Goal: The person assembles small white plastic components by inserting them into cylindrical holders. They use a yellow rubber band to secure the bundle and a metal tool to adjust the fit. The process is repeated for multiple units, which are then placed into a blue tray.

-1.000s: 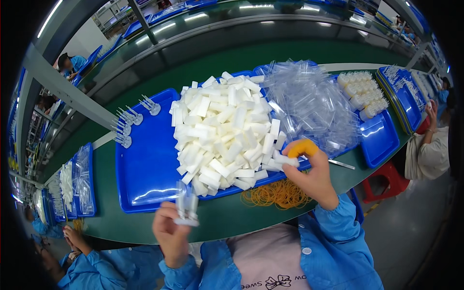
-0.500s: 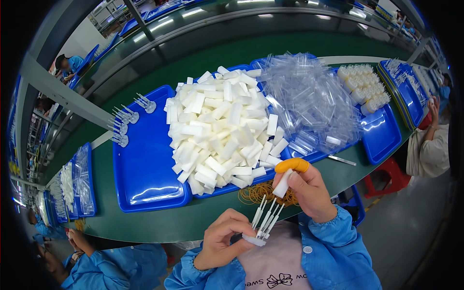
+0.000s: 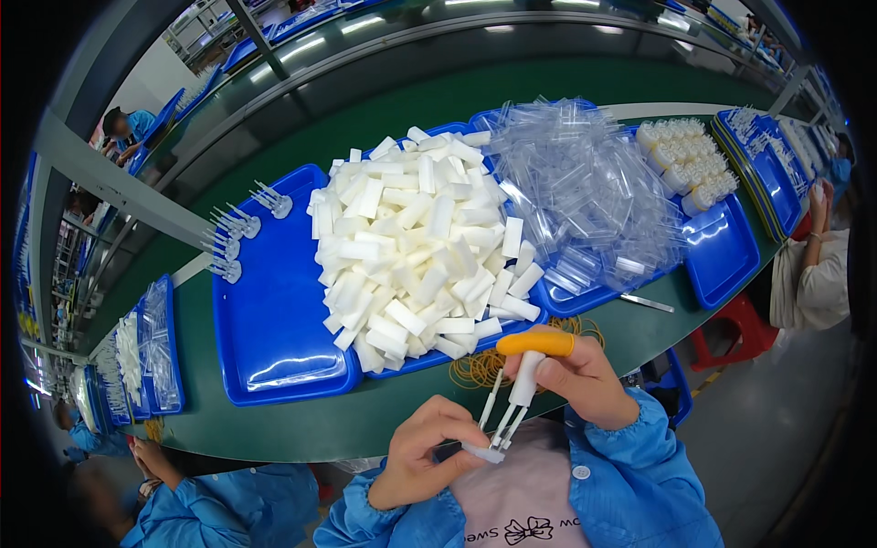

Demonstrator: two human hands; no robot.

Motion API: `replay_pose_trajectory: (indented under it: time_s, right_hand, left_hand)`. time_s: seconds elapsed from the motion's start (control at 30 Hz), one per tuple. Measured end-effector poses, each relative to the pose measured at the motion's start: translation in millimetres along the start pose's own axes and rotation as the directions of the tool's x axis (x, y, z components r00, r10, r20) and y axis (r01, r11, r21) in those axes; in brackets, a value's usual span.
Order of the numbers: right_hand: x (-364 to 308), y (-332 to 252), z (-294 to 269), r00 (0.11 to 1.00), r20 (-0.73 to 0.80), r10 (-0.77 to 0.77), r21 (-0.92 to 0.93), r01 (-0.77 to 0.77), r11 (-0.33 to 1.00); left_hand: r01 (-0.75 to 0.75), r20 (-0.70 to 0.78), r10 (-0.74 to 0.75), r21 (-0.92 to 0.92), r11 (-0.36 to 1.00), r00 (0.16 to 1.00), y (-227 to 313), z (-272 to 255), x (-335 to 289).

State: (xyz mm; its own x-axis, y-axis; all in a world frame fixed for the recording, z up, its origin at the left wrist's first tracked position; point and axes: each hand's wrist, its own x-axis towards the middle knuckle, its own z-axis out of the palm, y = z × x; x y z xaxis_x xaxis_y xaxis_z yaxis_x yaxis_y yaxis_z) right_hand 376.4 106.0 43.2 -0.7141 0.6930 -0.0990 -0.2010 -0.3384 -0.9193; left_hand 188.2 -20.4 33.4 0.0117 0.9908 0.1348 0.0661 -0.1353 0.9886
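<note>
Rod stand [image 3: 499, 444], off the near edge of the tabletop [image 3: 274, 424]: left hand [image 3: 422, 449] fingers pinch its base [image 3: 480, 452]; hold there, as rods [image 3: 491, 400] look fragile. Block [image 3: 524, 380], at rod tips: right hand [image 3: 589, 382] fingers grip it; I judge it light, soft; squeeze sides gently.

A blue jacket [image 3: 635, 498], pink shirt [image 3: 507, 493] and orange finger cot [image 3: 534, 343] are worn.

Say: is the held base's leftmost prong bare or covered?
Bare: only the thin prong shows, left of the white piece in the right fingers.
</note>
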Motion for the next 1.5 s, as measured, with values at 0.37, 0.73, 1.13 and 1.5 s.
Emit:
replay_pose_trajectory:
  time_s: [0.37,0.73,1.13,1.5]
  right_hand:
    - [-6.9,19.3,-6.2,0.968,0.179,-0.175,-0.162,0.204,0.965]
    - [55.8,8.4,-48.0,0.769,0.005,-0.639,-0.999,-0.019,-0.031]
    - [38.3,14.0,-44.0,0.808,-0.31,-0.502,-0.792,0.073,0.607]
    - [10.8,-13.1,-21.1,0.995,-0.101,-0.014,-0.138,0.0,0.99]
  left_hand:
    - [-0.059,-0.122,0.059,0.004,0.998,0.991,-15.4,7.2,0.2]
    - [-0.032,-0.28,-0.007,-0.134,0.99,0.96,-18.6,12.3,-1.5]
    - [-0.011,-0.317,-0.052,-0.195,0.981,0.947,-18.8,11.0,-1.4]
    - [-0.187,-0.169,0.193,0.048,0.981,0.967,-8.3,13.5,6.5]
